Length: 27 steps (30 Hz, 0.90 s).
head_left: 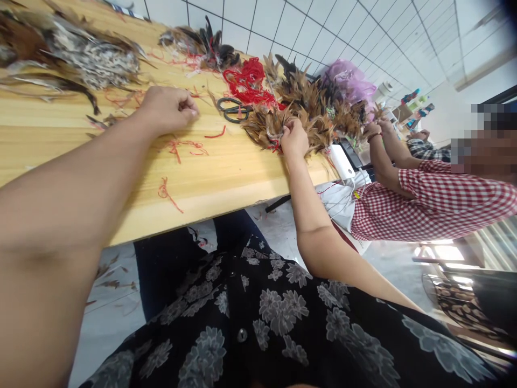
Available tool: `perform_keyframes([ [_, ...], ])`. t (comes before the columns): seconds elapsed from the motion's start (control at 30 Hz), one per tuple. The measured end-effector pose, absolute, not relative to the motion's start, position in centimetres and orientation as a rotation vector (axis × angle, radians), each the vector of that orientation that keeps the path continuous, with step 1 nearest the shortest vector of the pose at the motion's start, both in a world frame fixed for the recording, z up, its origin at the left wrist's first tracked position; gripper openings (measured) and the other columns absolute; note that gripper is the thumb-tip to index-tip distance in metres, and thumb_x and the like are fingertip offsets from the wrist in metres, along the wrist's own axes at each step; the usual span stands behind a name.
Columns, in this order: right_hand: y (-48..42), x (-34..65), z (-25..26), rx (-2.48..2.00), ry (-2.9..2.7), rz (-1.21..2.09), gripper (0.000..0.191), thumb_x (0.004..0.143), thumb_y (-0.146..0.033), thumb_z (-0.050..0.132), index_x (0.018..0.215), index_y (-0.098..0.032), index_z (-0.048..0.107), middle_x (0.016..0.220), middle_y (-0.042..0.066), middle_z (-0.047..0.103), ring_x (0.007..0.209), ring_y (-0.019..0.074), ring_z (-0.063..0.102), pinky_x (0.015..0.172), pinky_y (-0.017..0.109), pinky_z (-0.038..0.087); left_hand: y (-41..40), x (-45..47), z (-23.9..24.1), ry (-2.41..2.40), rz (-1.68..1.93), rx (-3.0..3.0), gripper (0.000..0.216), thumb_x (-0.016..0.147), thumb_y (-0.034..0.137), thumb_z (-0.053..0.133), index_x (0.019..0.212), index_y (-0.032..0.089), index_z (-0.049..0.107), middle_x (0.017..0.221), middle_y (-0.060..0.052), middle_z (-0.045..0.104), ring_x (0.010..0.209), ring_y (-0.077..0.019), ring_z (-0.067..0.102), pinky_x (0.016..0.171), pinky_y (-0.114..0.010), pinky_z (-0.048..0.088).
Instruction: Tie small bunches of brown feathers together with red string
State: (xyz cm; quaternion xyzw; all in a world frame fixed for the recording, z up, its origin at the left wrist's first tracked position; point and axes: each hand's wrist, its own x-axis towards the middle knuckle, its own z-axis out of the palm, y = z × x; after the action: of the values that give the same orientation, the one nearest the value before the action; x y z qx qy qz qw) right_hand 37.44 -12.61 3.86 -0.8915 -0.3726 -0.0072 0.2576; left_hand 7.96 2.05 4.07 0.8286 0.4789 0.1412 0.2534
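My left hand [172,110] is closed above the wooden table, fingertips pressed together; whatever it may hold is too small to make out. At the table's front edge, my right hand [295,141] pinches a bunch of brown feathers [258,128], where a pale loop and a bit of red thread show at the fingertips. Black-handled scissors [233,110] lie between the hands, beside the feathers. A tangle of red cord [250,81] sits just behind them. Short red thread scraps [172,196] are scattered on the tabletop near my left hand.
Speckled and brown feathers [95,56] are heaped at the back left, dark feathers [216,48] along the tiled wall. More brown feather bunches [311,97] and a purple plastic bag [349,81] stand at right. A white box-shaped device [342,161] lies near a co-worker in a checked shirt [436,199].
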Motion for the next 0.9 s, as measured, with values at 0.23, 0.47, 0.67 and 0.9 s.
perform_keyframes([
  [0.23, -13.8, 39.9, 2.9, -2.264, -1.215, -0.214, 0.037, 0.123, -0.040, 0.047, 0.143, -0.021, 0.071, 0.134, 0.020, 0.080, 0.138, 0.0379, 0.078, 0.125, 0.064, 0.062, 2.1, 8.2, 4.0, 1.290, 0.425, 2.206, 0.035, 0.119, 0.011, 0.071, 0.149, 0.000, 0.086, 0.140, -0.012, 0.085, 0.119, -0.0173, 0.065, 0.121, -0.025, 0.044],
  [0.47, -12.2, 35.1, 5.7, -2.029, -1.600, -0.332, 0.049, 0.127, -0.042, 0.033, 0.155, -0.022, 0.068, 0.159, 0.023, 0.069, 0.151, 0.0389, 0.070, 0.126, 0.059, 0.061, 3.6, 8.4, 2.0, 1.254, 0.824, 2.025, 0.019, 0.108, 0.017, 0.073, 0.120, 0.012, 0.088, 0.122, -0.004, 0.088, 0.102, -0.0176, 0.063, 0.115, -0.034, 0.053],
  [0.67, -9.0, 25.6, 6.8, -1.932, -2.186, -0.018, 0.039, 0.124, -0.029, 0.048, 0.152, -0.019, 0.073, 0.155, 0.022, 0.076, 0.139, 0.0399, 0.075, 0.108, 0.049, 0.059, 5.5, 7.3, 1.2, 1.231, 1.130, 1.962, 0.017, 0.102, 0.035, 0.077, 0.114, 0.024, 0.078, 0.122, 0.000, 0.083, 0.111, -0.0179, 0.066, 0.118, -0.040, 0.054],
  [0.9, -5.7, 23.9, 2.9, -1.769, -2.602, -0.018, 0.048, 0.124, -0.016, 0.037, 0.152, -0.018, 0.076, 0.155, 0.020, 0.082, 0.136, 0.0328, 0.079, 0.093, 0.042, 0.053, 7.0, 5.5, 0.9, 1.454, 1.217, 1.916, 0.027, 0.104, 0.046, 0.081, 0.123, 0.027, 0.080, 0.145, -0.014, 0.078, 0.133, -0.0351, 0.073, 0.127, -0.050, 0.056],
])
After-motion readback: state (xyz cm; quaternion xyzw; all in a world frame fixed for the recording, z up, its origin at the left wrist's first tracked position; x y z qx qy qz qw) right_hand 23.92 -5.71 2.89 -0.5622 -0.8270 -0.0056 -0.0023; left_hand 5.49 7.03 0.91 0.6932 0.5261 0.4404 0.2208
